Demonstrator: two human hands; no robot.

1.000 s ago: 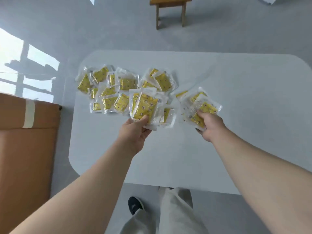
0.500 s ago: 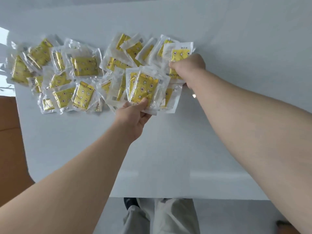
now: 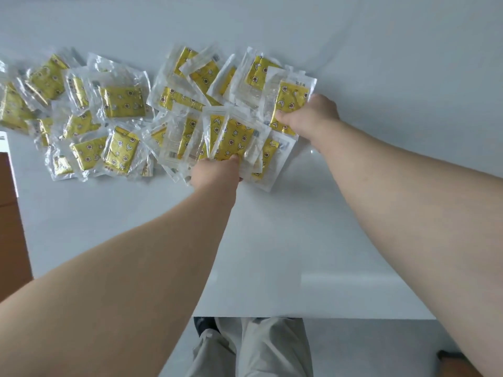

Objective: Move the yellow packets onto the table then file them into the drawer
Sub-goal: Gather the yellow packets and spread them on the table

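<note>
Several yellow packets in clear wrappers [image 3: 119,102] lie spread over the far left half of the white table [image 3: 272,240]. My left hand [image 3: 216,172] grips a small stack of yellow packets [image 3: 234,137] by its near edge, thumb on top. My right hand [image 3: 310,114] pinches another yellow packet [image 3: 291,100] at the right end of the pile, over other packets lying there. No drawer is in view.
A brown cardboard box [image 3: 11,227] stands beside the table's left edge. The table's near edge [image 3: 313,318] runs above my legs and shoe on the grey floor. The table's right half is bare white surface.
My head has leaned closer over the table. My right hand carried its packets from the right side up to the pile's right end. My left hand keeps hold of its stack.
</note>
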